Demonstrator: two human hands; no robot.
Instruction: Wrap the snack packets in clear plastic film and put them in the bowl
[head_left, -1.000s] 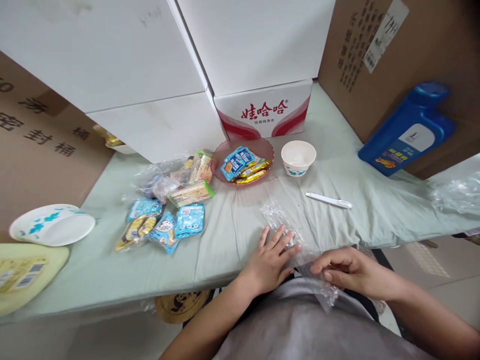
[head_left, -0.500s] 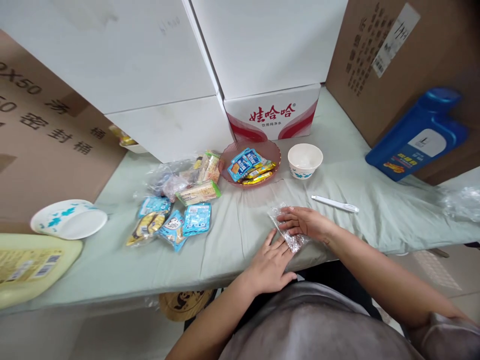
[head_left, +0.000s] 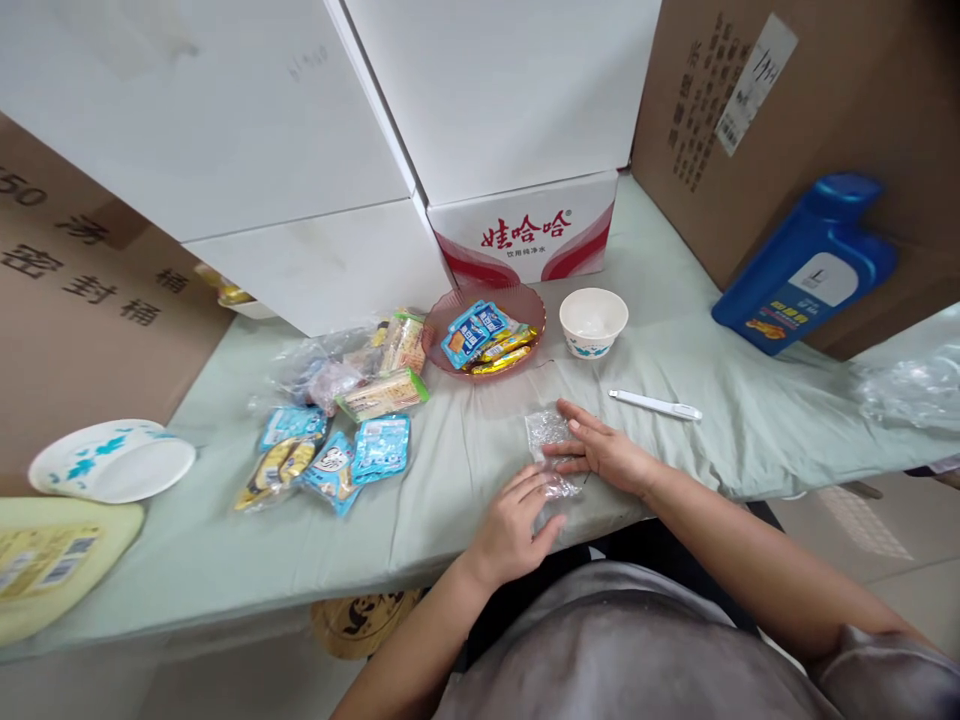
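A crumpled clear plastic bag (head_left: 546,432) lies on the pale green cloth (head_left: 465,450) near the table's front edge. My right hand (head_left: 600,450) rests flat on its right part, fingers stretched out and pointing left. My left hand (head_left: 514,525) sits just below the bag at the table edge, fingers curled, their tips touching the bag's lower end. A white pen-shaped thing (head_left: 656,404) lies to the right of my right hand.
A pink dish (head_left: 525,300) of wrapped sweets and a white bowl (head_left: 593,320) stand at the back. Several snack packets (head_left: 337,440) lie to the left. White boxes (head_left: 300,150), brown cartons (head_left: 787,120), a blue jug (head_left: 806,265) and a white-blue bowl (head_left: 112,462) ring the table.
My right hand came up from the table edge onto the plastic bag and folded it shorter. My left hand slid back toward the edge and curled its fingers.
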